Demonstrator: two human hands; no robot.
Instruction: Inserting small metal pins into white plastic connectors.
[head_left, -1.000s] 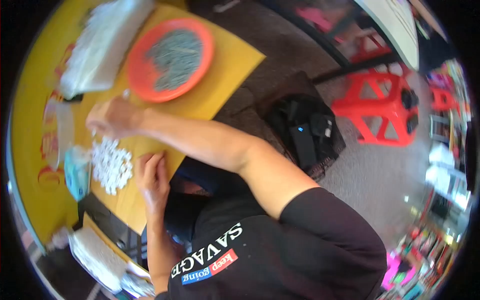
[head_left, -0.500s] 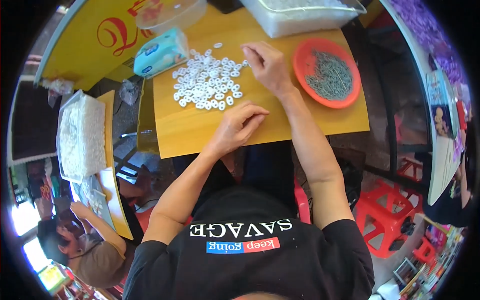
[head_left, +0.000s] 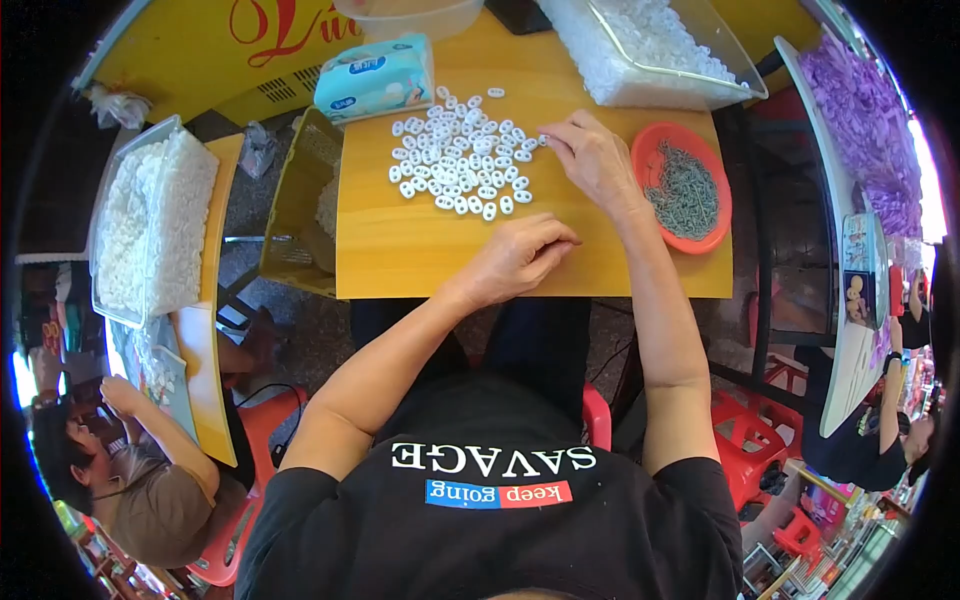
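A loose heap of small white oval plastic pieces with two holes (head_left: 460, 160) lies on the yellow table (head_left: 400, 245). My right hand (head_left: 597, 165) is at the heap's right edge, its fingers bent and the thumb a little apart. The index fingertip meets one outlying white piece, and I cannot tell whether it grips it. Closer to the front edge rests my left hand (head_left: 512, 260), fingers curled and thumb against them; what they hold, if anything, is hidden. Right of my right hand stands a red bowl (head_left: 652, 140) of grey screws (head_left: 685, 195).
A tissue pack (head_left: 380, 80) lies behind the heap. Clear bins of white parts stand at the back right (head_left: 650, 60) and on the left side table (head_left: 150, 225). A yellow crate (head_left: 295, 215) adjoins the table's left side. A person (head_left: 150, 475) sits at left.
The whole view has shifted, so the table and heap appear further right. My right hand has come slightly closer to the outlying white piece. My left hand stays curled near the front edge.
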